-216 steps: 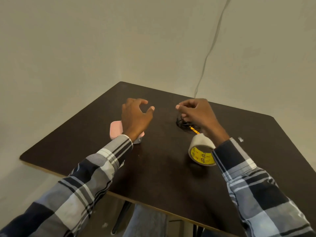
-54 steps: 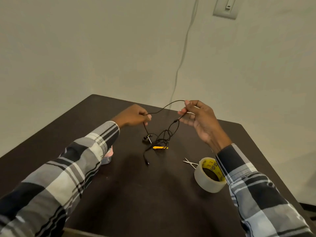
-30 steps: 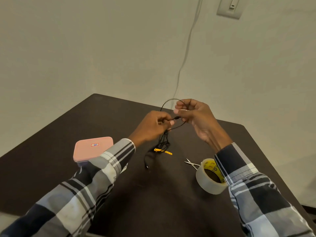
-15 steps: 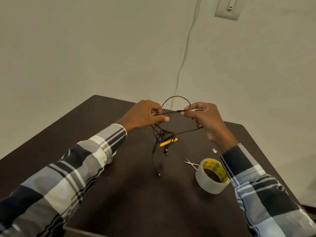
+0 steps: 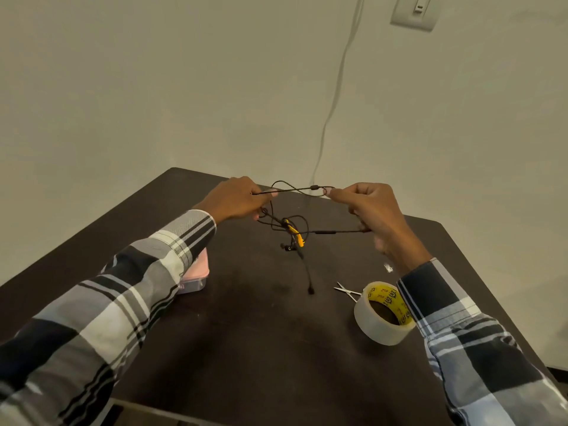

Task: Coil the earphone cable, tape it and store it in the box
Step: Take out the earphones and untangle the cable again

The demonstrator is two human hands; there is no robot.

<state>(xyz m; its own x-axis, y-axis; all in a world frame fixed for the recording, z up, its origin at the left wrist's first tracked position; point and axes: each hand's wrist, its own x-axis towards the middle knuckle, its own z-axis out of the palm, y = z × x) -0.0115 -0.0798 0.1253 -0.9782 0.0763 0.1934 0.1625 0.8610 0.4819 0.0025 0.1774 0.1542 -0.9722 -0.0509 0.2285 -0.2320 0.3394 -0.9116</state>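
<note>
Both hands have drawn apart since half a second ago, stretching the earphone cable (image 5: 295, 189) between them above the tabletop (image 5: 261, 333). Left hand (image 5: 235, 198) pinches one end, right hand (image 5: 367, 207) pinches the other; its lower fingers seemingly hold a second strand. Tangled loops hang below. A pink box (image 5: 196, 276) sits partly under the left sleeve, tape roll (image 5: 382, 313) and scissors (image 5: 347, 291) near the right.
</note>
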